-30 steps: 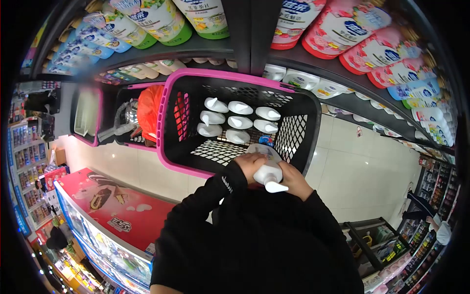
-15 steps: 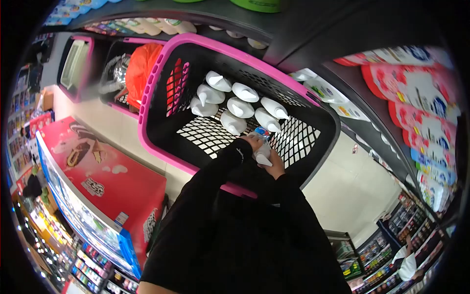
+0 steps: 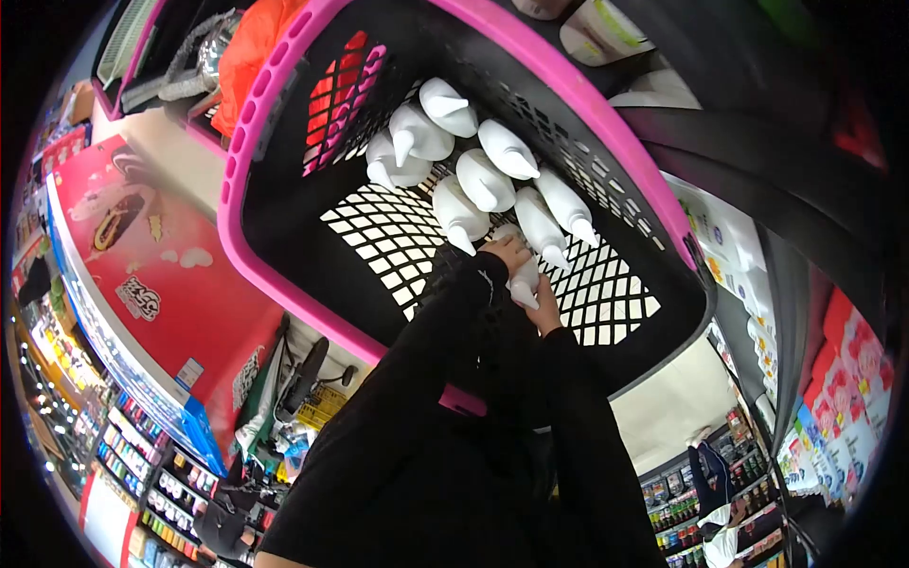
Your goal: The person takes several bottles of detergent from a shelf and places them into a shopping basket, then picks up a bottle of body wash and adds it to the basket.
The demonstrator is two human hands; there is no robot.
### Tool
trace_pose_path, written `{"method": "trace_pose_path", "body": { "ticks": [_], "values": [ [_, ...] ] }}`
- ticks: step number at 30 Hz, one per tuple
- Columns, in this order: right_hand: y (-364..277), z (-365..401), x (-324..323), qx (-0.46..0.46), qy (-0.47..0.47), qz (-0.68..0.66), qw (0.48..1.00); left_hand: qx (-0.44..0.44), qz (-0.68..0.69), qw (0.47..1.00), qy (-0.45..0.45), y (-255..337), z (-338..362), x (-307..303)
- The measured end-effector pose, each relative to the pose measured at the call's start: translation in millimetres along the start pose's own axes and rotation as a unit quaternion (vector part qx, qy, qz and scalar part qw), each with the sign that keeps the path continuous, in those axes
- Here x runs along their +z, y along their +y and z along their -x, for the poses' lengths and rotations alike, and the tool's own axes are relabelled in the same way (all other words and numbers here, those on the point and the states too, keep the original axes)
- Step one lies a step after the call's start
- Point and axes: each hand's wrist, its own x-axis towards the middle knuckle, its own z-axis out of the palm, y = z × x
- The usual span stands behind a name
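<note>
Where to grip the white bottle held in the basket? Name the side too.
Grip the white bottle round its body under the pump, from above through the basket's open top: it seems upright, neighbouring bottles crowd its far side, and the spout is slim.

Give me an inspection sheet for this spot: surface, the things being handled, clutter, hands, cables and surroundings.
Surface: black mesh basket with a pink rim; part of its floor is bare.
Job's things: white pump bottle held low in the basket, beside rows of like bottles standing there.
Clutter: orange bag in a neighbouring basket.
Hands: left hand and right hand both grip the white pump bottle.
Cables: nothing seen.
Surroundings: red freezer chest to one side, stocked shelves, another person far off.
</note>
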Motion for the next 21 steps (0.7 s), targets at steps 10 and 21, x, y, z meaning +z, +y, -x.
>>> {"method": "trace_pose_path", "body": {
  "ticks": [10, 21],
  "values": [
    [26, -35, 1, -0.092, -0.012, 0.027, 0.995, -0.040, -0.012, 0.975, 0.220, -15, -11, 12],
    [-4, -5, 0, 0.076, 0.067, 0.043, 0.994, -0.320, 0.163, 0.922, 0.146, 2, -17, 22]
  ]
}}
